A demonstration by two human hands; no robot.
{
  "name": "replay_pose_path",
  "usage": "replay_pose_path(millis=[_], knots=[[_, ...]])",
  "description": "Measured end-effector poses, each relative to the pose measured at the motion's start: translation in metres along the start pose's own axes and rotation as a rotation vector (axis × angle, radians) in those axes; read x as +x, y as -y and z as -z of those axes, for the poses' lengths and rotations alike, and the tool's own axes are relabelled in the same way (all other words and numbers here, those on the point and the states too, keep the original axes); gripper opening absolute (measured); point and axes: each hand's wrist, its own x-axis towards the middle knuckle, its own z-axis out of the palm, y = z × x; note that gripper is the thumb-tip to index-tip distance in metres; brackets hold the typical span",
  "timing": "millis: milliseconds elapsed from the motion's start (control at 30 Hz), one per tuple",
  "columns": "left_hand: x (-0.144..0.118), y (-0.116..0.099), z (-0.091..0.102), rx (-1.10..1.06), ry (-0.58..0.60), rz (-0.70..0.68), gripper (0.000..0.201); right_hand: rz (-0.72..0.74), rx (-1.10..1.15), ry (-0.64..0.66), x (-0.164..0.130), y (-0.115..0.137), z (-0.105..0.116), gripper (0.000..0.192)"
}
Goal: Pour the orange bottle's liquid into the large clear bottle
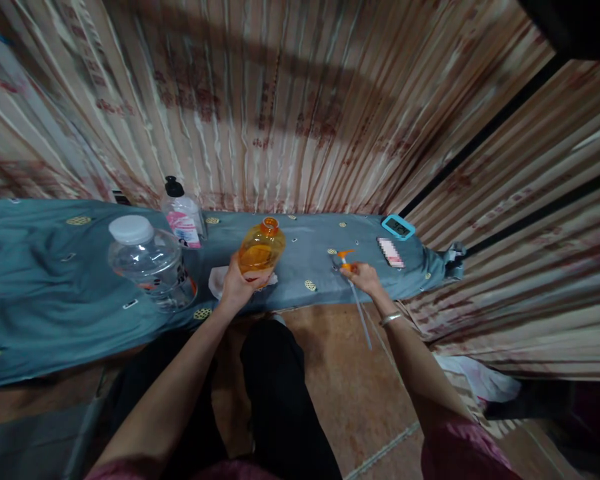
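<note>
Blue-clothed table (40, 293): left hand (237, 288) grips orange bottle (261, 248); right hand (363, 275) holds pump (347, 261); clear jug (150, 261) nearby.

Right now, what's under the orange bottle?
A white cloth on the blue-covered table shows beside the orange bottle. The left hand grips the bottle's base, hiding whether it rests on the cloth.

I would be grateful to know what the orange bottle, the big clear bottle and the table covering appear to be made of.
The orange bottle in the left hand looks like translucent glossy plastic: light glows through it. The big clear bottle seems thin transparent plastic with a matte white cap. The table covering looks like soft woven fabric, dull blue-grey, wrinkled and draping over the edge.
</note>
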Motion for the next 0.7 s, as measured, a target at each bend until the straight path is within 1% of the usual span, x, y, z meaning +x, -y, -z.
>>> replay_pose_path(millis=[100,233,433,567,700], knots=[[-0.002,-0.002,0.001,0.028,0.02,-0.004,0.078,-0.015,-0.221,0.037,0.016,0.023,-0.018,0.031],[-0.005,-0.002,0.002,0.008,0.044,-0.058,0.081,-0.04,-0.378,0.025,0.025,0.035,-0.03,0.04],[-0.004,0.001,0.001,0.014,0.013,-0.009,0.084,-0.037,-0.477,0.013,0.02,0.039,-0.032,0.049],[-0.004,0.002,0.002,-0.014,0.026,-0.033,0.087,-0.01,-0.512,-0.012,0.012,0.042,-0.03,0.051],[-0.002,0.006,0.002,0.053,-0.034,-0.081,0.087,0.07,-0.514,-0.094,0.002,0.051,-0.028,0.052]])
